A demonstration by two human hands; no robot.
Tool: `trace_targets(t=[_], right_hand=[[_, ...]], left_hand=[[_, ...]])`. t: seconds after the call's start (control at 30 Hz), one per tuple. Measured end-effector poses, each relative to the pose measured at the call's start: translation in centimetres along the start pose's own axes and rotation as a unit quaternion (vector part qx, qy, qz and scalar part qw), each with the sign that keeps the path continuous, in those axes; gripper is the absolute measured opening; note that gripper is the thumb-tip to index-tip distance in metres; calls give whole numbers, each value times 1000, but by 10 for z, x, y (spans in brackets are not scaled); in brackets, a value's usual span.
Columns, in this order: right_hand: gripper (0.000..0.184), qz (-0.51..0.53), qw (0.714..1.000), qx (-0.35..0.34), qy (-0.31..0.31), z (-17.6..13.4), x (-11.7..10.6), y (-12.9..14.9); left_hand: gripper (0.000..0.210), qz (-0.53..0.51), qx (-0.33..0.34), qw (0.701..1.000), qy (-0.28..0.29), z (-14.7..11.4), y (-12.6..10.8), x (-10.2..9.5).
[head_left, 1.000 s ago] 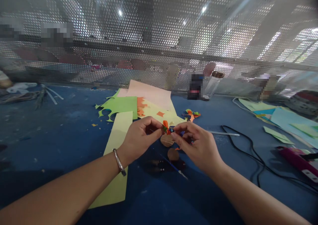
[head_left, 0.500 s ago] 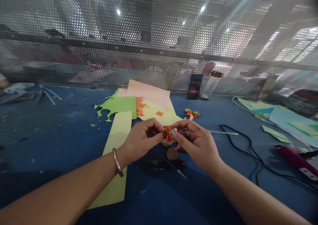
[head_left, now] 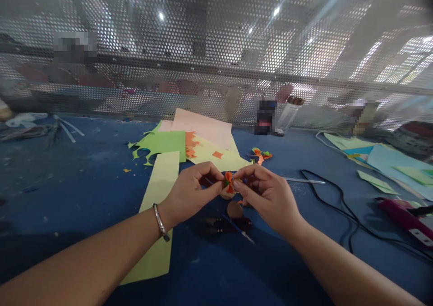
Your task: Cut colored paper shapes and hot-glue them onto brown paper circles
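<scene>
Between my fingertips is a small orange paper flower with bits of green at its side. My left hand pinches it from the left, thumb against forefinger. From the right, my right hand holds its other edge between thumb and forefinger. Just under the flower a pale rounded piece shows in part; what it is I cannot make out. A brown disc lies below, beside a thin blue pen-like tool with a pale tip.
Green paper with cut edges, pink paper and a yellow strip lie left and behind. Orange-green paper scraps sit behind my right hand. A black cable and a magenta power strip are at right. Perforated metal stands behind.
My fingers have shifted very slightly around the orange flower, and less of the pale yellow and blue bits beside it shows now. Both hands stay in the same place.
</scene>
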State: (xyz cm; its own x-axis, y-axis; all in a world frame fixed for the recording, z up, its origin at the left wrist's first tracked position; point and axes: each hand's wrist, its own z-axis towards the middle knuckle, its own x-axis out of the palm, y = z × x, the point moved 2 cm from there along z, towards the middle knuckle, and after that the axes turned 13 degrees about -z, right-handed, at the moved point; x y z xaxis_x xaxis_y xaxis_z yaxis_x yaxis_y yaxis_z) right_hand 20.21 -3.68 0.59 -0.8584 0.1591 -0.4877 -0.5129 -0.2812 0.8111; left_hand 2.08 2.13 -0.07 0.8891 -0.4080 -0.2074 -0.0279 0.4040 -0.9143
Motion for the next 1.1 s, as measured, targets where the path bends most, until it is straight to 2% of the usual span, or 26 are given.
trace_targets(t=[0.43,0.6,0.77,0.93,1.1], right_hand=[[12,-32,999,-7,4,1,2,-3],[20,-13,1000,3,7,0,2,-5],[36,-34,999,-2,-29,0,0,-10],[23,-95,995,-8,-35,-1,1,-7],[16,-136,990,-36,-26,-1,6,-4]], left_hand=[[3,76,21,997,-11,-2,-4,1],[2,42,14,999,-8,-2,-3,0],[4,-27,26,998,-45,0,6,-3],[9,-62,18,994,-91,1,12,-6],[6,-33,32,996,-73,-1,8,-5]])
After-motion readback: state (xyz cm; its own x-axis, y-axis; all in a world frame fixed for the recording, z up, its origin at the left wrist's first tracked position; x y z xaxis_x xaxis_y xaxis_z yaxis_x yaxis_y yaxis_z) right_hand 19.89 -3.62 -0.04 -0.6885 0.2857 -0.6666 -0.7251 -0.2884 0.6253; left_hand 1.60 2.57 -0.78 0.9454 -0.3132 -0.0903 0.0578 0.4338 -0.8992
